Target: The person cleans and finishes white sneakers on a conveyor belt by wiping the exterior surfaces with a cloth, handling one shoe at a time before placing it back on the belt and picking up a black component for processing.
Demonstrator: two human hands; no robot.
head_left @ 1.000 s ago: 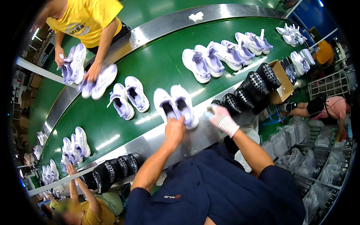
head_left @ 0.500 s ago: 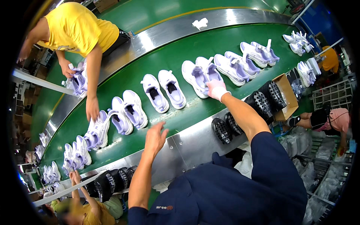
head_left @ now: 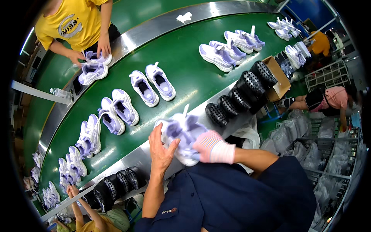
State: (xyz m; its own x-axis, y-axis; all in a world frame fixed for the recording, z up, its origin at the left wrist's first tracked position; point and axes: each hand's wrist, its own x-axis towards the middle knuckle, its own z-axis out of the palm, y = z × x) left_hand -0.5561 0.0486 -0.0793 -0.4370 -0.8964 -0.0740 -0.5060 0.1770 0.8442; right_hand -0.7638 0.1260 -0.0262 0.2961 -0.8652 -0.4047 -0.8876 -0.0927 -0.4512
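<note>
A pair of white and lavender sneakers [head_left: 184, 130], blurred by motion, is in front of my body at the belt's near edge. My right hand [head_left: 215, 147], in a pink striped glove, grips the pair from the right, its fingertips hidden against the shoes. My bare left hand [head_left: 160, 149] is at the left side of the pair, fingers and thumb spread; whether it touches the shoe, I cannot tell. Another sneaker pair [head_left: 154, 86] stands on the green belt [head_left: 185, 77] beyond my hands, and one more pair [head_left: 119, 111] sits to its left.
Black perforated shoe forms [head_left: 228, 106] line the metal ledge at right, beside a cardboard box [head_left: 280, 79]; more forms [head_left: 123, 179] stand at lower left. Across the belt, a person in yellow [head_left: 75, 27] handles a sneaker pair [head_left: 94, 71]. Bagged items [head_left: 295, 127] fill a rack at right.
My right hand has lifted the sneaker pair off the belt and drawn it toward my body. My left hand has come beside it. The person opposite has pulled back, both hands at their shoes.
</note>
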